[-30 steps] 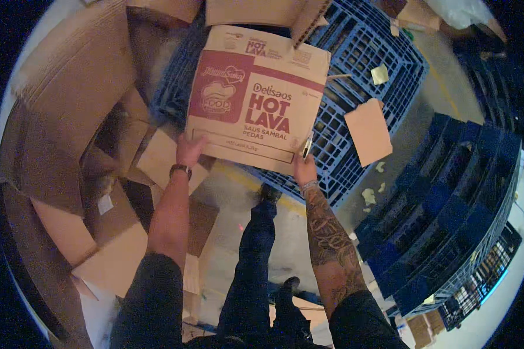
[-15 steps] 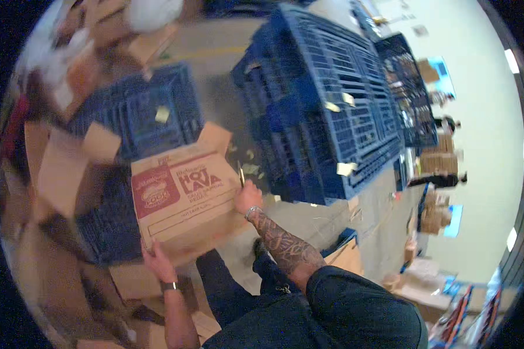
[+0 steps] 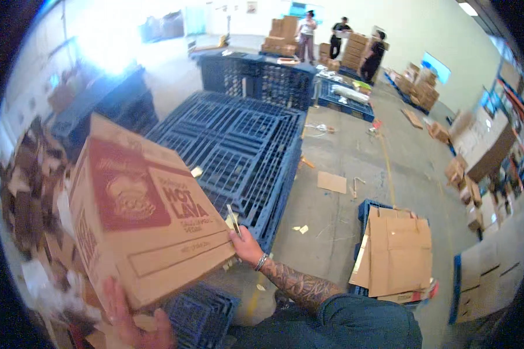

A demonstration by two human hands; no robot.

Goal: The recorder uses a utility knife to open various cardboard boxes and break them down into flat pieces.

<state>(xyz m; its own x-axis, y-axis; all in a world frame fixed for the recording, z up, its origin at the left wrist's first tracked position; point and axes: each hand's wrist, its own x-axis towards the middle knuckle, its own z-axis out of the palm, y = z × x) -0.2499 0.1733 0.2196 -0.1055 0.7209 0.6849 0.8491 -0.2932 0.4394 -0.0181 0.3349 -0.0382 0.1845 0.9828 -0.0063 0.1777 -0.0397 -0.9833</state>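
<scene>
The right hand (image 3: 245, 243) has its fingers pressed to the lower right edge of a large cardboard box (image 3: 140, 212), a thin blade-like tool pinched along them. The left hand (image 3: 125, 317), at the lower left of the frame, spreads its fingers wide under the box's bottom corner. The box hangs tilted at left-centre, above stacked blue pallets (image 3: 239, 145). Flattened cardboard (image 3: 397, 253) lies at lower right.
</scene>
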